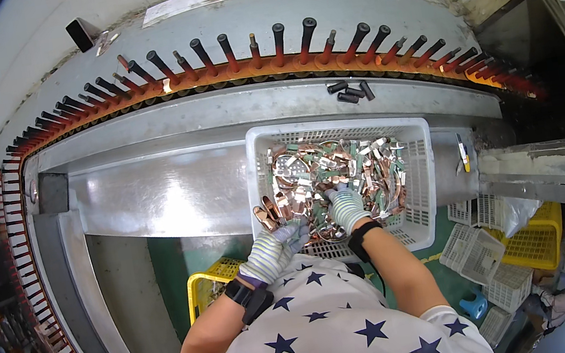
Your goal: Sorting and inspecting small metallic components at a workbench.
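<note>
A white plastic basket (425, 228) stands in front of me, with a heap of small copper-coloured and silvery metal pieces (365, 164) in it, some with green parts. My left hand (273, 251), in a striped knit glove, is closed round a few flat copper-coloured metal pieces (267, 211) at the basket's near left corner. They stick up past its fingers. Inside the basket, my right hand (347, 207), gloved alike, has its fingers bent down into the heap. Its fingertips are among the pieces, and what they pinch is hard to make out.
Beyond the basket runs a curved conveyor with upright black-tipped rods (255, 53). Short black tubes (350, 92) lie on its ledge. A yellow-handled tool (464, 155) lies right of the basket. A yellow crate (201, 291) is below left; more crates (472, 250) and people are at right.
</note>
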